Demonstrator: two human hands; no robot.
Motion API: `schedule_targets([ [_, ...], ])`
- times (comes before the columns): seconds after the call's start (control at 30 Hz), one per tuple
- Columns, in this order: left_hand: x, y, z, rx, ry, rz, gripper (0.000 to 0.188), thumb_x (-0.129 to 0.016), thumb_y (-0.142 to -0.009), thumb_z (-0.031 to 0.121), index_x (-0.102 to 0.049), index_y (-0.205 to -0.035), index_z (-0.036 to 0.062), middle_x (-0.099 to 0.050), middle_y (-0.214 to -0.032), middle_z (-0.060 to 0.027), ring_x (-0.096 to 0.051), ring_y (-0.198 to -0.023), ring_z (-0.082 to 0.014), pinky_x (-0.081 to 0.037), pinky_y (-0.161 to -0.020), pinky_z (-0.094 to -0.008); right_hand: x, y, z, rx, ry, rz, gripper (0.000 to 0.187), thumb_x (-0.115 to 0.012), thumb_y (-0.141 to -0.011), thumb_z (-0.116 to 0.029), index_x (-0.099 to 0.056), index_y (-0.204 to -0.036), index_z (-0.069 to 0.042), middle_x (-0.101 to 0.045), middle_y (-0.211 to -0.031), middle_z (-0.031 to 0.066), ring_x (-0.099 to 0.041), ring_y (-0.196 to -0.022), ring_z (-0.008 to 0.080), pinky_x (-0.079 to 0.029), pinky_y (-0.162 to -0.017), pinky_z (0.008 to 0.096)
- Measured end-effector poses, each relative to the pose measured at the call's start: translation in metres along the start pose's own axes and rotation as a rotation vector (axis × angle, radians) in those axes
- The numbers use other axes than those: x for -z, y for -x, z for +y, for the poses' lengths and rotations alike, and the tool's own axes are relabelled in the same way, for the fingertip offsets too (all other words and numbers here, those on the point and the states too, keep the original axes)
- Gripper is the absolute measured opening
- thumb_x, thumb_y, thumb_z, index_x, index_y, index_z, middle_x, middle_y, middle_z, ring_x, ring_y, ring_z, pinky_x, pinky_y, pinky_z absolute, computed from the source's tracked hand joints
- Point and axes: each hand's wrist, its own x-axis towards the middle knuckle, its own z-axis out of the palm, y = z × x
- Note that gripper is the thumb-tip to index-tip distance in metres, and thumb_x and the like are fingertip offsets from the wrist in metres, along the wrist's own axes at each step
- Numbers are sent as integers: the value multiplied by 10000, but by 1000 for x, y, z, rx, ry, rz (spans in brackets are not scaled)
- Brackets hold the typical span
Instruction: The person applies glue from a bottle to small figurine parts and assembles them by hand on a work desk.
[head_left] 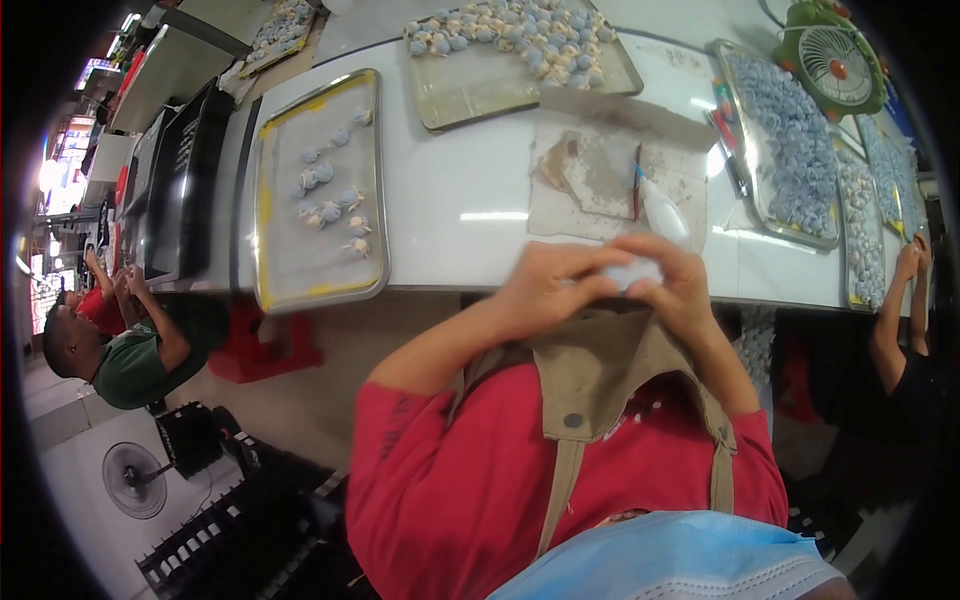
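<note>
Just above the table's front edge, my left hand (560,285) and my right hand (678,285) meet with fingers closed on a small pale blue-white piece (636,272). My fingers cover much of it, so its exact kind cannot be made out. Right behind my hands lies a white squeeze bottle (664,216) with a blue tip, on a stained cardboard sheet (690,185). Beside the bottle's tip is a thin brown stick (636,190). A smaller stained card (590,180) also rests on the sheet.
Left stands a tray (378,200) with several small blue-and-cream figures. A fuller tray (460,100) of them is at the back. Grey-blue pieces fill a tray (790,150) at right, near pens (730,150) and a green fan (835,65). Co-workers' hands (130,280) (912,262) show at both sides.
</note>
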Motion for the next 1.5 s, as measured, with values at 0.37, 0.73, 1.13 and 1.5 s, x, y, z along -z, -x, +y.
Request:
schedule_targets([
  [0.37,238,12,-34,194,-1288,358,269,-639,-785,231,-643,-992,59,-653,-869,-145,-631,-763,-297,-487,-661,-361,25,-2,51,28,751,847,387,-605,-856,-203,-503,-1184,-24,-520,-1169,84,-510,-978,167,-396,-846,272],
  [0.73,195,-191,-99,-405,-897,314,222,-585,-756,133,-638,-970,109,-631,-902,-129,-593,-854,-297,-471,-743,-371,11,-4,55,-50,567,984,367,-591,-858,-167,-502,-1173,-2,-540,-1132,98,-519,-889,132,-424,-771,249],
  [1.13,169,-212,-109,-388,-910,260,264,-596,-745,43,-626,-997,114,-555,-919,-121,-586,-842,-270,-493,-720,-354,26,0,54,-147,560,798,370,-615,-836,-154,-518,-1162,-11,-554,-1061,89,-515,-950,159,-414,-811,275],
  [1.5,25,-29,-10,341,429,93,254,-587,-856,89,-570,-1088,-14,-614,-989,-81,-598,-769,-108,-469,-640,-204,26,1,32,-96,838,554,366,-714,-718,-186,-575,-1007,-8,-606,-889,145,-592,-762,276,-474,-676,325],
])
